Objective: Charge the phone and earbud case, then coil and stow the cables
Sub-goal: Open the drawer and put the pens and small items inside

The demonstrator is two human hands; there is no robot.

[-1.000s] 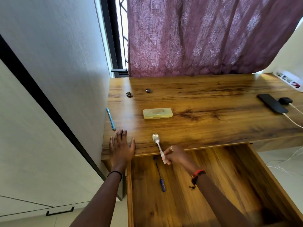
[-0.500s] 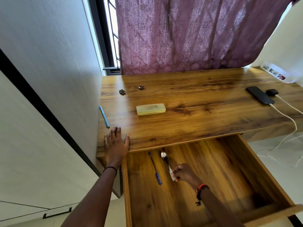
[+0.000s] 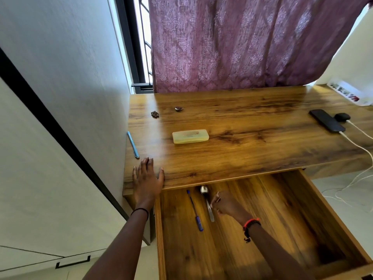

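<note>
A black phone [image 3: 326, 120] and a small black earbud case [image 3: 342, 116] lie at the desk's far right, each with a white cable [image 3: 358, 146] plugged in; both cables run off the right edge to the floor. My left hand [image 3: 147, 178] rests flat on the desk's front left corner. My right hand [image 3: 225, 205] is down in the open drawer [image 3: 333, 225], its fingertips loosely curled beside the handle of a spoon [image 3: 206, 201] that lies flat on the drawer bottom.
A blue pen [image 3: 194, 211] lies in the drawer left of the spoon. On the desk [image 3: 252, 158] are a yellow case [image 3: 190, 136], a light-blue pen [image 3: 133, 145] and two small dark objects [image 3: 155, 114]. A white power strip [image 3: 345, 93] sits far right.
My right hand carried the spoon from the desk's front edge down into the drawer and has come off the end of its handle. My left hand stayed put.
</note>
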